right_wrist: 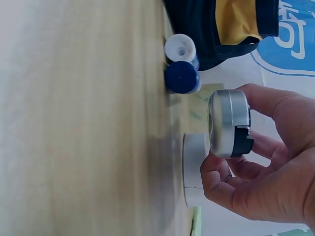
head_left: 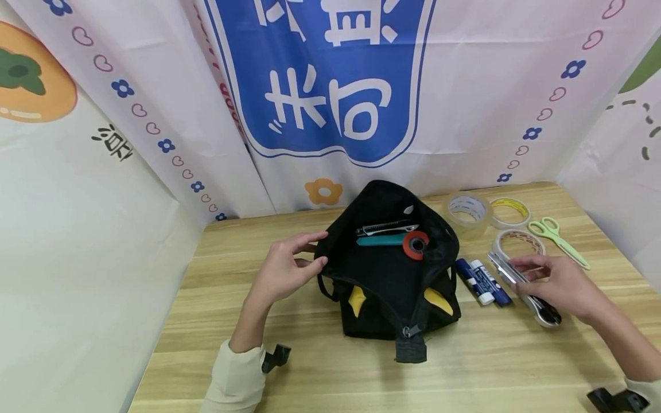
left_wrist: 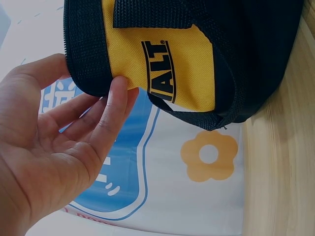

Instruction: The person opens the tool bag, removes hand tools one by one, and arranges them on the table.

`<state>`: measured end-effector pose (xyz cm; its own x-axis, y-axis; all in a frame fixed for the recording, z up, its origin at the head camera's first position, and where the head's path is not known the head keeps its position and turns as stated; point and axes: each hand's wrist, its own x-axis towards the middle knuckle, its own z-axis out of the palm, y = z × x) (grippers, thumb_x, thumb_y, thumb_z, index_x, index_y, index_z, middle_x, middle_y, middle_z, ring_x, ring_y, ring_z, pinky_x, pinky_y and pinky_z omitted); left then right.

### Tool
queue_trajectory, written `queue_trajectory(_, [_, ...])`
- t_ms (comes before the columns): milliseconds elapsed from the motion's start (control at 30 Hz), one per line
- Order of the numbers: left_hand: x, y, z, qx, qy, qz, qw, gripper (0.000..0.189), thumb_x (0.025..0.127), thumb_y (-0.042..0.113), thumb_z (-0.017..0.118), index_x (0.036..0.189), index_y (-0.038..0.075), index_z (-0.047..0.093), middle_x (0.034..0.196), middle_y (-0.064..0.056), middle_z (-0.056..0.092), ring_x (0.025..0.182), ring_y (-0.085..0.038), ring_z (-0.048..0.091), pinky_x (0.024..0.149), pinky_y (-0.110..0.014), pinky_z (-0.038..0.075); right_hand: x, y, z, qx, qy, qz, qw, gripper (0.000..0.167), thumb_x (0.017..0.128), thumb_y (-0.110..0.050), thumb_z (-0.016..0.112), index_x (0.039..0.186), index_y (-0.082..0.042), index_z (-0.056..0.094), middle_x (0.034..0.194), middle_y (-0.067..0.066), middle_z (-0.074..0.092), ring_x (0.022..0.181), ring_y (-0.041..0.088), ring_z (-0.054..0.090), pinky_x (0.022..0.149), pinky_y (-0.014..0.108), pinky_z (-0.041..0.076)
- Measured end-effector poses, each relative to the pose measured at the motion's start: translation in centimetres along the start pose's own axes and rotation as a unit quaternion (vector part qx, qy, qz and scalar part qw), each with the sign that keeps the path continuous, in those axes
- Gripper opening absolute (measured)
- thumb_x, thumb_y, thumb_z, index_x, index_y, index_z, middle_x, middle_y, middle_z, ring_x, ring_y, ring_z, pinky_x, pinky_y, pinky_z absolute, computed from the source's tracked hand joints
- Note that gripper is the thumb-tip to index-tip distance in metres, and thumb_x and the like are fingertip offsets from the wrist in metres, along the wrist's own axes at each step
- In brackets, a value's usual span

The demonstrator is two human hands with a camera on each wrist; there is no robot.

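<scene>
A black and yellow tool bag (head_left: 372, 310) stands unzipped on the table, its mouth spread wide. Inside lie a utility knife (head_left: 387, 228), a teal-handled tool (head_left: 379, 240) and a red ring-shaped roll (head_left: 416, 245). My left hand (head_left: 289, 267) pinches the bag's left rim between thumb and fingers; the left wrist view shows the fingertips at the zipper edge (left_wrist: 88, 49). To the right, my right hand (head_left: 563, 287) grips a silver and black stapler (right_wrist: 229, 123) by its sides. In the right wrist view the stapler is held above the table, its rounded end toward the camera.
Two blue and white glue sticks (head_left: 482, 282) lie between bag and right hand. Behind that hand are a wide clear tape roll (head_left: 467, 212), a yellow-cored tape roll (head_left: 510, 212), another tape roll (head_left: 518, 244) and green scissors (head_left: 560, 241). A printed cloth (head_left: 465, 143) hangs behind the table.
</scene>
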<state>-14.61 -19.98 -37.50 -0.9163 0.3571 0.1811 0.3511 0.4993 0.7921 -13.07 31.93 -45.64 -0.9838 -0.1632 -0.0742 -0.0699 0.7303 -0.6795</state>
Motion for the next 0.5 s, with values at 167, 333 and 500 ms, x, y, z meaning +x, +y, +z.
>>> queue_trajectory(167, [0.0, 0.1, 0.0, 0.0, 0.0, 0.001, 1.0, 0.048, 0.098, 0.004, 0.075, 0.145, 0.005, 0.067, 0.15, -0.015, 0.065, 0.126, -0.034, 0.071, 0.086, -0.034, 0.068, -0.2, 0.6, 0.5, 0.004, -0.004, 0.002, 1.0, 0.054, 0.089, -0.015, 0.087, 0.135, 0.006, 0.069, 0.125, 0.029, 0.073, 0.088, -0.013, 0.06, 0.072, 0.017, 0.057])
queue_trajectory(333, [0.0, 0.1, 0.0, 0.003, 0.0, 0.0, 1.0, 0.048, 0.098, 0.004, 0.075, 0.145, 0.006, 0.067, 0.15, -0.015, 0.065, 0.126, -0.035, 0.071, 0.086, -0.033, 0.068, -0.3, 1.0, 1.0, -0.001, -0.008, 0.007, 0.9999, 0.056, 0.088, -0.018, 0.088, 0.135, 0.004, 0.069, 0.125, 0.027, 0.074, 0.087, -0.013, 0.062, 0.073, 0.014, 0.054])
queue_trajectory(500, [0.0, 0.0, 0.0, 0.006, 0.0, 0.002, 1.0, 0.049, 0.098, 0.004, 0.075, 0.145, 0.006, 0.067, 0.15, -0.015, 0.065, 0.126, -0.035, 0.071, 0.085, -0.028, 0.067, -0.4, 1.3, 1.3, -0.005, -0.017, 0.014, 0.9998, 0.056, 0.088, -0.02, 0.089, 0.134, 0.004, 0.069, 0.125, 0.026, 0.075, 0.085, -0.012, 0.063, 0.073, 0.014, 0.054])
